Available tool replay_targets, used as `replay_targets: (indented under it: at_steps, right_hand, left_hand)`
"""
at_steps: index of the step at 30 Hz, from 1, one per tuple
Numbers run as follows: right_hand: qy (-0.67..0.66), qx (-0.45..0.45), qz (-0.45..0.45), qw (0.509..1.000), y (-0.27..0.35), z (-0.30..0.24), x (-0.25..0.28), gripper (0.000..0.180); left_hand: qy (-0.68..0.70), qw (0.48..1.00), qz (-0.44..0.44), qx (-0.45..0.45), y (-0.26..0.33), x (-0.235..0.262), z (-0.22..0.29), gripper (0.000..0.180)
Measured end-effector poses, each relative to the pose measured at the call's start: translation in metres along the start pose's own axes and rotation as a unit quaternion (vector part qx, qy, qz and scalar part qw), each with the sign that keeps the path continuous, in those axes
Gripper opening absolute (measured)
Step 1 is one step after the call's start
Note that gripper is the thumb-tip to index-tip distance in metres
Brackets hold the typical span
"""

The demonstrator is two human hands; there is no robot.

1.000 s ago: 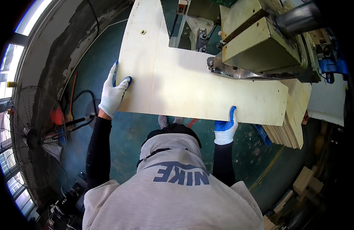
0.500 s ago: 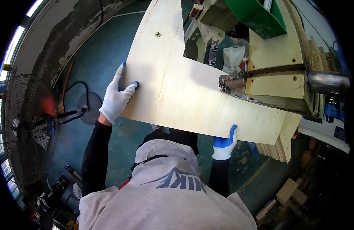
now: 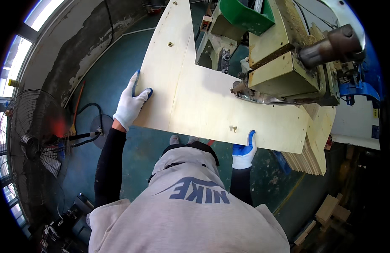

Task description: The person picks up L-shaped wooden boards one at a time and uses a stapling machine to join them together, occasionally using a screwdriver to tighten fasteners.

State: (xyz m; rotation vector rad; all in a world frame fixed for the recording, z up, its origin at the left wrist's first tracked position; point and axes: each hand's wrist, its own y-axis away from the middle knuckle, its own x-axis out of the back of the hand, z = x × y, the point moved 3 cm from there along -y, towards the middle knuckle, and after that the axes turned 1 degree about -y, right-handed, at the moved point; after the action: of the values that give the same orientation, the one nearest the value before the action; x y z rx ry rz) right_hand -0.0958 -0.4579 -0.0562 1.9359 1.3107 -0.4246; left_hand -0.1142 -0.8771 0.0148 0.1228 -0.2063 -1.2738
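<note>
A large pale L-shaped plywood panel (image 3: 203, 101) lies level in front of me, its right arm under the head of a machine (image 3: 283, 76). My left hand (image 3: 130, 101), in a white glove with blue-coated fingertips, grips the panel's left edge. My right hand (image 3: 244, 151), gloved alike, holds the near edge, thumb on top and the other fingers hidden beneath. A brass-coloured nut (image 3: 170, 44) sits in the panel's far part, with another near the top of the view. Two small metal fasteners (image 3: 233, 128) rest on the panel near my right thumb.
A green tray (image 3: 247, 17) is on top of the machine. Below the panel's right end stands a stack of similar plywood pieces (image 3: 306, 162). A wire-cage fan (image 3: 32, 139) is at the left, and wood offcuts (image 3: 327, 208) lie at the lower right.
The small metal fasteners now show on the panel near my right thumb. The panel and both hands have shifted slightly against the machine, while my view has turned a little. Both grips look the same.
</note>
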Motion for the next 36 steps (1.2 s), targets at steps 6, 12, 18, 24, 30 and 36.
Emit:
replay_targets:
  at_steps: [6,12,18,24,30,36]
  right_hand:
    - [-0.030,-0.022,-0.042,0.998,-0.006,-0.005,0.005,0.040]
    - [-0.049,-0.035,-0.061,0.996,-0.010,-0.002,0.019,0.044]
    - [-0.088,-0.001,-0.061,0.994,-0.017,-0.007,0.019,0.046]
    - [-0.056,-0.004,-0.071,0.996,-0.005,-0.015,0.026,0.047]
    - [-0.064,-0.024,-0.061,0.996,0.035,0.007,0.050,0.047]
    - [-0.077,-0.033,-0.067,0.994,0.045,0.012,0.051,0.050]
  left_hand:
    - [-0.117,0.990,0.045,-0.060,0.002,0.002,-0.014,0.071]
    - [-0.041,0.996,0.051,-0.064,0.009,-0.002,-0.030,0.070]
    - [-0.009,0.993,0.063,-0.103,0.005,-0.003,-0.052,0.069]
    - [-0.043,0.995,0.074,-0.047,0.022,-0.003,-0.036,0.067]
    - [0.009,0.995,0.084,-0.055,0.061,0.013,-0.051,0.066]
    - [0.009,0.992,0.096,-0.081,0.070,0.022,-0.057,0.065]
